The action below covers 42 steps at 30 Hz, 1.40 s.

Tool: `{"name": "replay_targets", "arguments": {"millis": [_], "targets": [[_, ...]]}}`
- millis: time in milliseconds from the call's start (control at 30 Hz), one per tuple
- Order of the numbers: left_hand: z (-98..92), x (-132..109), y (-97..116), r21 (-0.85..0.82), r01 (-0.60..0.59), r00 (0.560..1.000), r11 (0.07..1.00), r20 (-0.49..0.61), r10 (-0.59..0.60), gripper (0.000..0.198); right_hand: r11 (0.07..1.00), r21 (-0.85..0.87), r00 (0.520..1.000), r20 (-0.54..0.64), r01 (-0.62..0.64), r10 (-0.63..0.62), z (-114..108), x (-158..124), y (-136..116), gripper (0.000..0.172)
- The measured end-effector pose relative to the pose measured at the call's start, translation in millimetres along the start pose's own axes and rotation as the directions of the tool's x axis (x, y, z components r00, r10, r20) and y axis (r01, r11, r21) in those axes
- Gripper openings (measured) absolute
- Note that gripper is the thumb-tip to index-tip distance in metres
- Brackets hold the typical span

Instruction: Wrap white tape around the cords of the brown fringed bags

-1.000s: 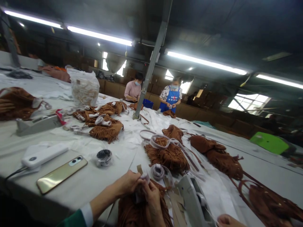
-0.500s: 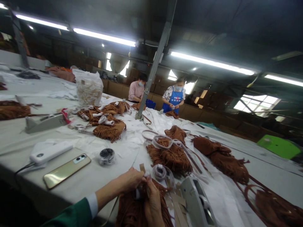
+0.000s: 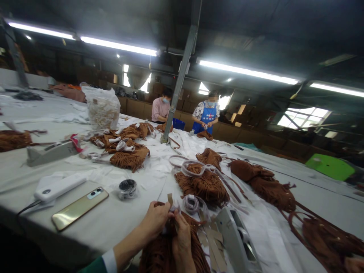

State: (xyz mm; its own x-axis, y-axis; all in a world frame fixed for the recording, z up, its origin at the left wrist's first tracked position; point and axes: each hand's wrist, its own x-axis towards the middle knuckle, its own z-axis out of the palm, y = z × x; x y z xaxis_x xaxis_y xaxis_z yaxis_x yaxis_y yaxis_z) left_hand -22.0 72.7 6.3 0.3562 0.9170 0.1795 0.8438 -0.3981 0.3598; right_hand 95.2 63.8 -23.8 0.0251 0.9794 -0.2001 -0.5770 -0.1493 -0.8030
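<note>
My left hand (image 3: 156, 220) is closed, its thumb and fingertips pinching by a short tan strip (image 3: 170, 198) that sticks up. Against it, my right hand (image 3: 182, 232) is also closed, with white wrapping (image 3: 176, 205) at its fingertips. The fingertips of both hands meet, so the exact grip is partly hidden. Below them lies a brown fringed bag (image 3: 153, 250), partly covered by my right hand and wrist. Right of my hands are a wrapped, coiled strap (image 3: 191, 204), loose tan strips (image 3: 214, 246) and a grey tape dispenser (image 3: 231, 237).
More brown fringed bags (image 3: 201, 185) lie ahead and rightward. A phone (image 3: 81, 208), white corded device (image 3: 61, 187), wrapped black roll (image 3: 127, 188) and second dispenser (image 3: 49, 152) are left. A post (image 3: 182, 72) rises from the table; two people stand beyond. Another hand (image 3: 353, 264) shows lower right.
The view has shifted slightly, moving the scene a little left. My left hand and forearm are more upright, still meeting my right hand. A hand has appeared at the lower right edge.
</note>
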Motion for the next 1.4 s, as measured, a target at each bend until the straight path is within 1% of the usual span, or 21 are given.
{"name": "replay_targets", "arguments": {"millis": [133,300,433,533,600,667,733,800,900,967,1100,1167,1200,1300,1367,1400], "targets": [[3.6,-4,2,-0.016,0.01,1.0,1.0,-0.029,-0.01,0.024,1.0,0.009,1.0,0.019,-0.002,0.002,0,0,-1,0.035],[9.6,-5,2,-0.014,0.006,0.997,1.0,-0.073,-0.007,0.027,1.0,-0.026,1.0,-0.004,-0.009,0.009,-4,2,1,0.041],[18.8,-4,3,-0.011,0.035,0.99,0.999,-0.134,-0.036,0.026,0.998,-0.056,0.998,-0.06,0.017,-0.02,-7,5,4,0.041],[27.4,-6,3,-0.014,0.06,0.982,0.998,-0.178,-0.061,0.029,0.999,-0.032,0.999,-0.046,0.023,-0.024,-7,5,7,0.038],[31.6,-7,1,-0.066,0.061,0.976,0.996,-0.204,-0.074,0.028,1.0,-0.018,0.999,-0.034,0.019,-0.019,-7,5,8,0.035],[33.0,-9,-2,-0.172,0.052,0.968,0.984,-0.234,-0.092,0.022,1.0,-0.007,1.0,-0.022,0.022,-0.023,-7,4,9,0.034],[31.7,-9,-5,-0.261,0.041,0.961,0.964,-0.253,-0.109,0.015,1.0,0.011,1.0,0.007,0.022,-0.022,-8,3,8,0.034],[28.9,-8,-6,-0.31,0.053,0.959,0.949,-0.249,-0.134,0.013,0.999,0.037,0.999,0.049,0.017,-0.019,-9,3,7,0.033],[26.8,-7,-4,-0.37,0.084,0.957,0.925,-0.229,-0.179,0.016,0.997,0.073,0.995,0.094,0.021,-0.028,-10,3,5,0.03],[28.8,-7,0,-0.376,0.102,0.953,0.921,-0.228,-0.199,0.018,0.996,0.088,0.994,0.104,0.031,-0.04,-10,4,5,0.03],[37.3,-8,1,-0.272,0.165,0.93,0.948,-0.279,-0.242,0.038,0.997,0.068,0.997,0.076,0.027,-0.032,-12,4,6,0.03],[38.6,-8,-3,-0.278,0.136,0.943,0.951,-0.258,-0.21,0.043,0.998,0.06,0.998,0.059,0.032,-0.036,-14,4,8,0.031],[37.9,-8,-6,-0.319,0.101,0.952,0.942,-0.246,-0.185,0.044,0.998,0.058,0.998,0.055,0.037,-0.04,-14,4,9,0.032],[31.6,-8,-12,-0.498,0.01,0.952,0.867,-0.261,-0.161,0.046,0.998,0.057,0.998,0.045,0.03,-0.033,-17,6,12,0.033],[25.6,-8,-13,-0.584,-0.009,0.949,0.812,-0.261,-0.178,0.044,0.998,0.068,0.999,0.036,0.014,-0.017,-18,7,14,0.034],[22.3,-7,-13,-0.614,-0.011,0.954,0.789,-0.242,-0.175,0.042,0.997,0.074,0.999,0.038,0.006,-0.009,-18,7,15,0.034]]}}
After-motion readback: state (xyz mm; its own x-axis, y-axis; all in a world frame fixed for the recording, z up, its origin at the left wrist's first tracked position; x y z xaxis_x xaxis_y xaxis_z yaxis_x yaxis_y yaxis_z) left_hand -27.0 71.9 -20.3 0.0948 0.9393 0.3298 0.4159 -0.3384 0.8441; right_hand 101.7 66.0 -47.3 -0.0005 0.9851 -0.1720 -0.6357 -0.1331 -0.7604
